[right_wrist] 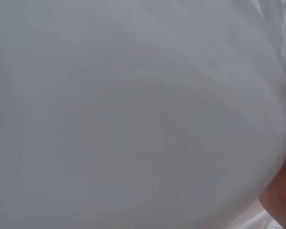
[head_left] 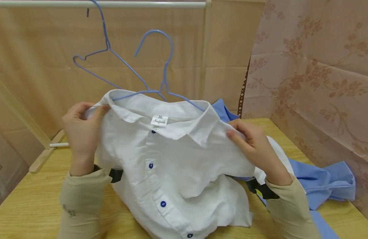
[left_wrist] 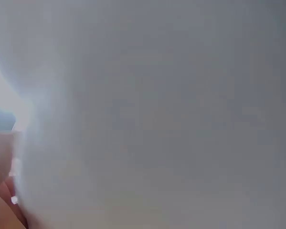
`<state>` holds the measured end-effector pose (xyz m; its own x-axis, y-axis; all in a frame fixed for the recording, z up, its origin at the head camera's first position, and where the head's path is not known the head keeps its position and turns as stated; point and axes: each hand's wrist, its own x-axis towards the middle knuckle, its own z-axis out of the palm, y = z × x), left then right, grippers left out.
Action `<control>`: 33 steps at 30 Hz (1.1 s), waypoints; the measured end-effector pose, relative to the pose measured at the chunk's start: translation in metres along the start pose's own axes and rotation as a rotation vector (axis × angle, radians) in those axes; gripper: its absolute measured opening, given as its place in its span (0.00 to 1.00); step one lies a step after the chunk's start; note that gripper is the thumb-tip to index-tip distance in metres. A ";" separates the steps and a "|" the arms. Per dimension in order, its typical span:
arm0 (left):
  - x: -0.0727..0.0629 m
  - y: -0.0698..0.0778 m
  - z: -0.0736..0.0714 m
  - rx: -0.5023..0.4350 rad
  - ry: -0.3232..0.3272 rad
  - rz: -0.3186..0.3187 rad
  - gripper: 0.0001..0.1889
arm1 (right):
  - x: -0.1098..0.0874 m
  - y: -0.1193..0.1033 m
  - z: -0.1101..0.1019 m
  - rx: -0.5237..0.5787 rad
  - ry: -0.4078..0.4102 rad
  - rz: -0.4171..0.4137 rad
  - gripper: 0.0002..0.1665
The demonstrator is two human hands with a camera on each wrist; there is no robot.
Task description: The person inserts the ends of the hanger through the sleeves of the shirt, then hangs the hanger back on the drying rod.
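A white collared shirt (head_left: 172,159) with dark blue buttons hangs between my hands in the head view. Inside its neck sits a blue wire hanger (head_left: 165,76), its hook standing up above the collar. My left hand (head_left: 82,129) pinches the shirt at the shoulder on the left, thumb in front. At the other shoulder my right hand (head_left: 255,142) pinches the cloth. The hanger's arms are mostly hidden inside the shirt. White cloth fills nearly all of both wrist views, with a bit of hand at the edge of each.
A second blue hanger (head_left: 107,46) hangs from the white rail (head_left: 142,4) behind the shirt. Blue clothing (head_left: 321,181) lies on the wooden table (head_left: 22,202) at the right. The rack's wooden foot (head_left: 46,154) stands at the left, and a flowered curtain (head_left: 318,66) borders the right side.
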<state>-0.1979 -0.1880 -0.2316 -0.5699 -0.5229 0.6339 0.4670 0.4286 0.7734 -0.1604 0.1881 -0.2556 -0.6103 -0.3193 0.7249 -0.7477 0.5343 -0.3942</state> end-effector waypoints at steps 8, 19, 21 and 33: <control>0.006 0.000 -0.007 0.080 0.084 -0.042 0.06 | -0.002 -0.002 0.016 0.060 -0.084 0.059 0.17; 0.010 -0.007 -0.012 0.009 -0.022 -0.112 0.08 | -0.002 -0.010 0.037 0.067 0.155 0.080 0.10; 0.009 -0.006 -0.011 0.019 -0.053 -0.126 0.08 | -0.002 -0.012 0.040 0.040 0.213 0.079 0.10; 0.011 -0.009 -0.011 0.136 -0.133 -0.068 0.17 | 0.010 -0.028 0.060 -0.014 0.398 -0.008 0.09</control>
<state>-0.2010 -0.2058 -0.2318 -0.6857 -0.4559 0.5674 0.3338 0.4958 0.8017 -0.1612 0.1231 -0.2714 -0.4535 0.0033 0.8913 -0.7467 0.5446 -0.3819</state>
